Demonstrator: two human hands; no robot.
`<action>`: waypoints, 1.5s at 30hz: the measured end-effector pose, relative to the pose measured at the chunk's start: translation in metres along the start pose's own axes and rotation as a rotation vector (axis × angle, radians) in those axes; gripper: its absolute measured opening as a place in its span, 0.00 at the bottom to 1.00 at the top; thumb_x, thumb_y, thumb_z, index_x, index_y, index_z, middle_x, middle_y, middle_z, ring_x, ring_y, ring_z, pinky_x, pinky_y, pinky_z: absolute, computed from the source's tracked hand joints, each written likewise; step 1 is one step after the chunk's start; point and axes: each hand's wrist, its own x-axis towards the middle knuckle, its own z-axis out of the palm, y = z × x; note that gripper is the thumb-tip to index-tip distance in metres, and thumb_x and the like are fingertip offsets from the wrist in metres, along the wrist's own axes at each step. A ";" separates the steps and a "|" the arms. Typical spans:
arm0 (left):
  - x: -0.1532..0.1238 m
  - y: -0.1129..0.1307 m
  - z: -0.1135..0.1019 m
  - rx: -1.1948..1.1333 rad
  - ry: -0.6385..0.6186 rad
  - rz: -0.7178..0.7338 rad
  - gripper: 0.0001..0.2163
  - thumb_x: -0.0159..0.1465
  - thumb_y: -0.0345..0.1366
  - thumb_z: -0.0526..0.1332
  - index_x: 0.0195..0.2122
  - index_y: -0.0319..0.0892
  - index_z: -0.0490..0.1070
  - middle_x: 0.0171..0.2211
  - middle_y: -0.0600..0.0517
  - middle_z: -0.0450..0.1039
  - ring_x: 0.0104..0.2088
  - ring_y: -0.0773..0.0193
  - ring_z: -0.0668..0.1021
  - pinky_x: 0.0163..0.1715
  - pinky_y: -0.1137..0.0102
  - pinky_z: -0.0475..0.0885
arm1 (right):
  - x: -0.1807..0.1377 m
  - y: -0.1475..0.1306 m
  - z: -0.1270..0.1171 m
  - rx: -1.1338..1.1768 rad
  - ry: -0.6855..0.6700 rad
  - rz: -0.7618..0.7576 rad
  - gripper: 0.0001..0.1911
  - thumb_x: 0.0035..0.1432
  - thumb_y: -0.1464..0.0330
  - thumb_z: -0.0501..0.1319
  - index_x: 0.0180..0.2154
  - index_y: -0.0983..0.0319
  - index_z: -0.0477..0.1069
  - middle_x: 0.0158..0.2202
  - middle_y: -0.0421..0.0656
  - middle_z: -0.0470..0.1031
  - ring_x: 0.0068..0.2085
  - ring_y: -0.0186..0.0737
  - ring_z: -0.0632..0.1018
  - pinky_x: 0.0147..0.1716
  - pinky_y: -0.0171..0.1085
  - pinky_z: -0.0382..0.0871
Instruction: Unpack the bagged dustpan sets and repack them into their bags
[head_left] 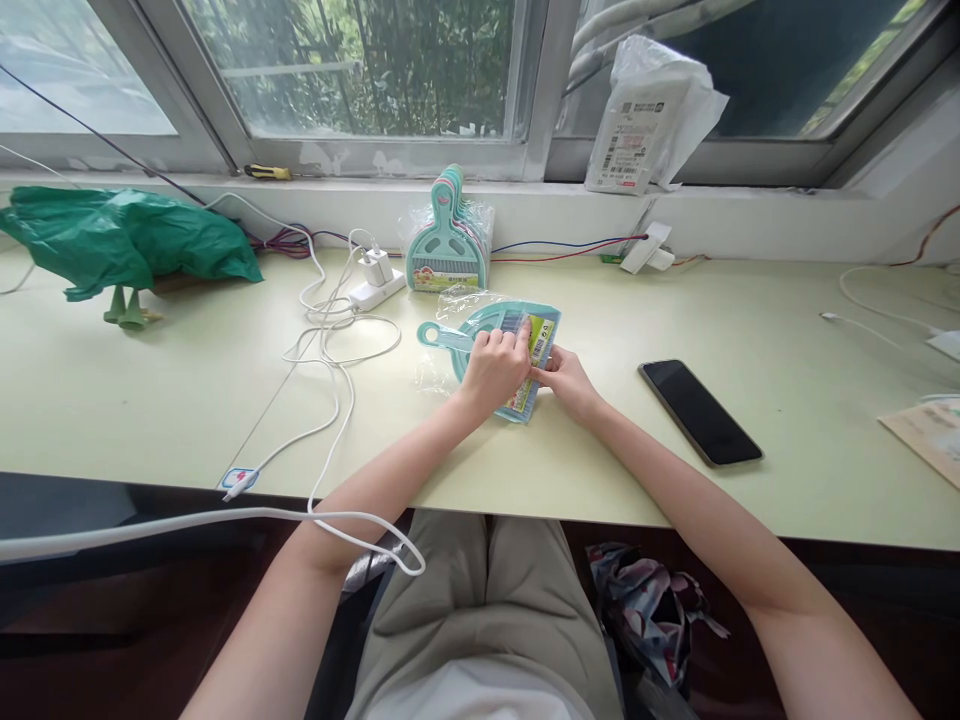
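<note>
A teal mini dustpan-and-brush set (489, 326) lies in a clear plastic wrapper on the pale green desk (150, 390), with a green-yellow label on it. My left hand (493, 368) rests on top of it, fingers curled over the label end. My right hand (566, 382) pinches the set's right edge. A stack of the same wrapped dustpan sets (448, 240) stands upright against the wall behind it.
A black phone (700, 411) lies to the right. White cables (330, 340) and a charger on a power strip (375, 280) spread at the left. A green plastic bag (127, 240) sits far left, a white parcel (645, 125) on the sill, paper (926, 432) at right.
</note>
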 end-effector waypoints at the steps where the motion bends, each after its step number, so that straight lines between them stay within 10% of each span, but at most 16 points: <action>1: 0.000 0.000 0.000 0.004 0.000 0.000 0.24 0.69 0.32 0.42 0.64 0.31 0.58 0.34 0.41 0.73 0.38 0.55 0.73 0.38 0.62 0.62 | 0.000 0.000 0.000 0.003 -0.001 0.000 0.28 0.32 0.56 0.76 0.35 0.61 0.72 0.32 0.41 0.80 0.32 0.41 0.79 0.33 0.42 0.77; 31: -0.002 0.005 -0.006 0.006 -0.095 -0.030 0.25 0.66 0.28 0.45 0.65 0.31 0.56 0.35 0.43 0.72 0.33 0.60 0.75 0.35 0.65 0.61 | 0.000 0.000 0.000 -0.007 0.021 0.009 0.25 0.34 0.58 0.76 0.34 0.61 0.72 0.31 0.41 0.79 0.31 0.40 0.78 0.33 0.42 0.77; 45: -0.005 0.012 0.005 -0.132 0.121 0.087 0.23 0.69 0.31 0.44 0.64 0.43 0.58 0.38 0.46 0.74 0.35 0.61 0.74 0.36 0.65 0.60 | 0.006 0.004 -0.009 0.009 0.158 -0.029 0.28 0.35 0.58 0.75 0.40 0.61 0.73 0.35 0.42 0.79 0.34 0.41 0.78 0.31 0.40 0.76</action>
